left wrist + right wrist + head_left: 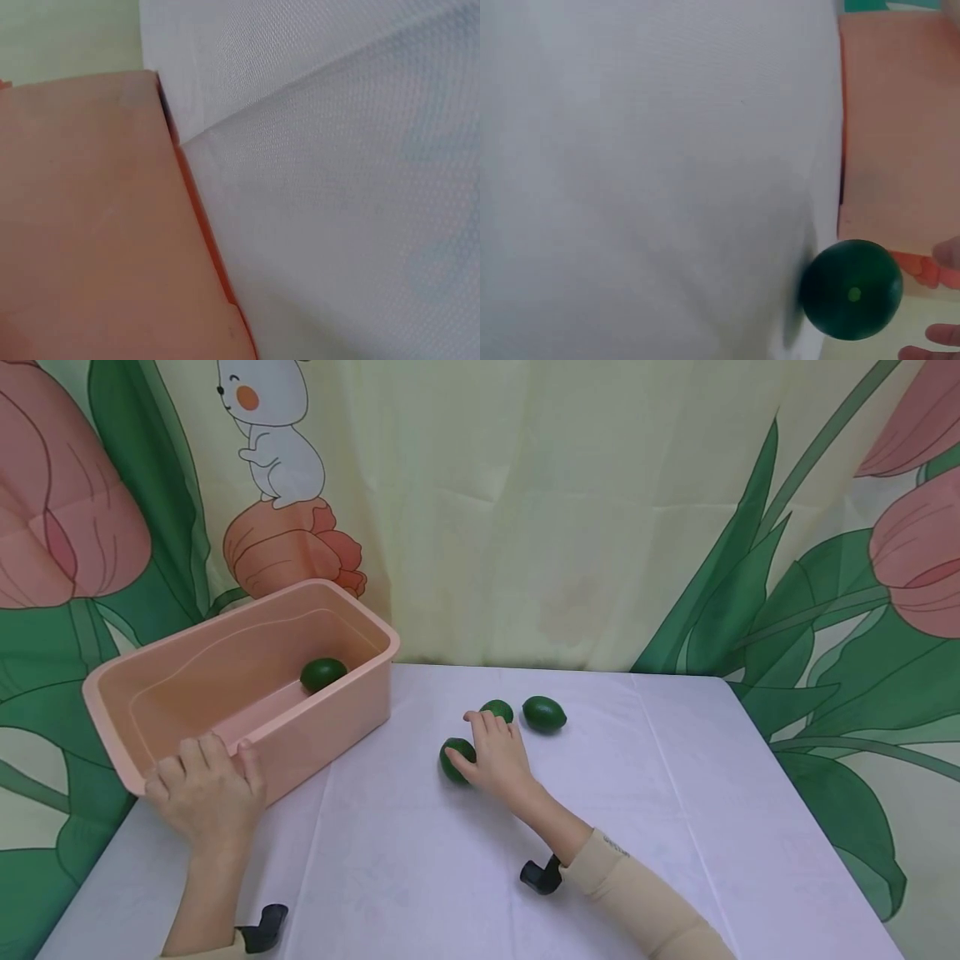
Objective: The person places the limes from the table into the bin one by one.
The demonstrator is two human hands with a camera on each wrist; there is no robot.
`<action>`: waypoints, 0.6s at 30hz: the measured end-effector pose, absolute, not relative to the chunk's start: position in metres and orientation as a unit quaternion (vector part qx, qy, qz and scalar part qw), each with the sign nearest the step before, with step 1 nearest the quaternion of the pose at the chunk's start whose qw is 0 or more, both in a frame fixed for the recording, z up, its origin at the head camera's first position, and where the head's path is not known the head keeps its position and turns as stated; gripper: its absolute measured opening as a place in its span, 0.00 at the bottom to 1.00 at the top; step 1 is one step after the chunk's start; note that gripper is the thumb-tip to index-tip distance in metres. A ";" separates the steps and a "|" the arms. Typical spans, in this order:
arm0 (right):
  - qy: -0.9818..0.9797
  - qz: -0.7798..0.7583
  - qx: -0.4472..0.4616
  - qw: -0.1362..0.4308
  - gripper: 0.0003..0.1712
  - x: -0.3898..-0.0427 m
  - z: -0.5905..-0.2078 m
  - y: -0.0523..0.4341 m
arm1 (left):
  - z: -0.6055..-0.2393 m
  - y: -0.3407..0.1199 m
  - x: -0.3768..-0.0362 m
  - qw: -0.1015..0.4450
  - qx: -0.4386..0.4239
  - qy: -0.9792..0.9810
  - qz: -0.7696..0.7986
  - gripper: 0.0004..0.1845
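Note:
A pink rectangular bin (pixel 341 722) stands at the left of the table with one green lime (pixel 323 675) inside it. My left hand (pixel 206 789) grips the bin's near rim, fingers over the edge; the left wrist view shows only the bin's outer wall (pixel 82 217) and the cloth. Over the table's middle, my right hand (pixel 498 760) reaches above the limes with its fingers apart. Nearest its thumb lies a lime (pixel 454 762), with a second lime (pixel 498 711) partly hidden beyond the fingers. In the right wrist view, a lime (pixel 853 290) sits apart from the visible fingertips (pixel 949 253).
Another lime (pixel 544 714) lies just right of the right hand's fingers. White cloth (pixel 420 877) covers the table, whose right edge slants toward the front. Behind hangs a curtain (pixel 510 527) printed with tulips and a white animal.

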State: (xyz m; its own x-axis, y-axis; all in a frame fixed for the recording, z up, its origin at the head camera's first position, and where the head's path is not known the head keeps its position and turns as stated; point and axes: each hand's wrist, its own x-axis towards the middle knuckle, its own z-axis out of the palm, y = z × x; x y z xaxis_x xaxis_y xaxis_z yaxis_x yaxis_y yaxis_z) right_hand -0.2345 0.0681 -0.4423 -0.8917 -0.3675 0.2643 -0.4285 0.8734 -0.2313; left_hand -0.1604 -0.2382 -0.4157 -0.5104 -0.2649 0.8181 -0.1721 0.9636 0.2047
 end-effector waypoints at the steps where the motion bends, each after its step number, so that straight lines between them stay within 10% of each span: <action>1: -0.962 0.143 0.206 0.105 0.33 -0.233 -0.444 0.068 | -0.416 -0.238 -0.161 0.479 0.126 -0.867 -0.048 0.29; 18: -0.974 0.117 0.184 0.067 0.39 -0.224 -0.466 0.069 | -0.414 -0.237 -0.160 0.482 0.129 -0.866 -0.046 0.29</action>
State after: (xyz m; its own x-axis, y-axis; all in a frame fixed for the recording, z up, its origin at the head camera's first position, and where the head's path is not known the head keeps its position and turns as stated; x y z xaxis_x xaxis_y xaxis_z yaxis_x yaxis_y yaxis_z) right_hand -0.2238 0.0685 -0.4663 -0.9233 -0.3426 0.1737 -0.3739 0.9051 -0.2026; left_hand -0.1601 -0.2373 -0.4144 -0.5026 -0.2675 0.8221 -0.1796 0.9625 0.2034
